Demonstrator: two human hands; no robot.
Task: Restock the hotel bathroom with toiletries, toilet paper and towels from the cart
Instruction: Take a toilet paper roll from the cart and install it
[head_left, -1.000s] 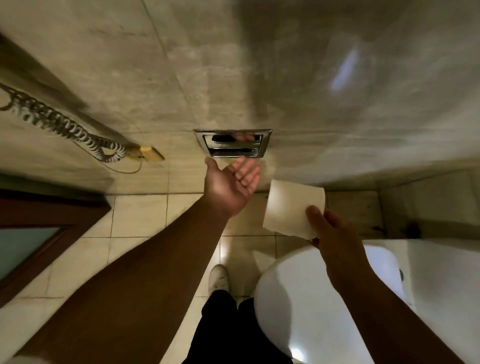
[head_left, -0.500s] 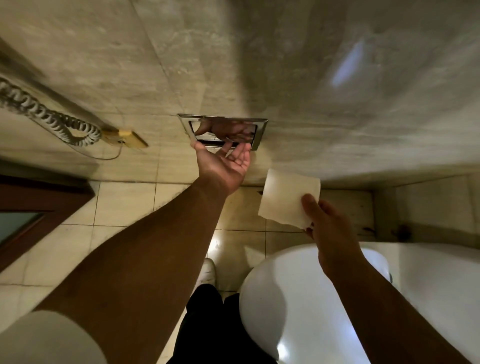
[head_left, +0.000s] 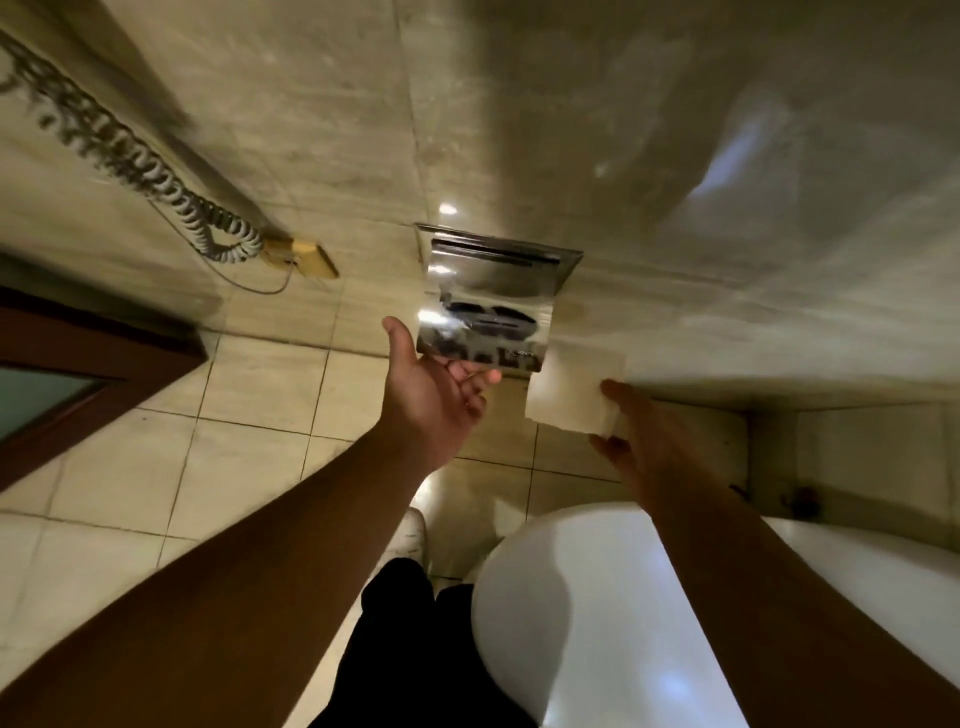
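Note:
A chrome recessed toilet paper holder (head_left: 569, 259) is set in the marble wall. Its shiny flap (head_left: 488, 306) is swung outward and up. My left hand (head_left: 431, 400) is palm up beneath the flap's lower edge, fingers under it and thumb spread to the left. A white toilet paper roll (head_left: 566, 395) is gripped by my right hand (head_left: 644, 441), thumb on its near face, just below and right of the flap. The inside of the holder is hidden behind the flap.
A white toilet (head_left: 587, 623) lid fills the lower right under my right arm. A coiled phone cord (head_left: 208, 223) runs to a brass wall plate (head_left: 311, 260) on the left. A wooden door frame (head_left: 62, 384) stands at far left. My shoe (head_left: 410, 535) is on the tiled floor.
My left hand reached the holder and swung its chrome flap outward and up. My right hand brought the roll up closer to the holder's lower right corner.

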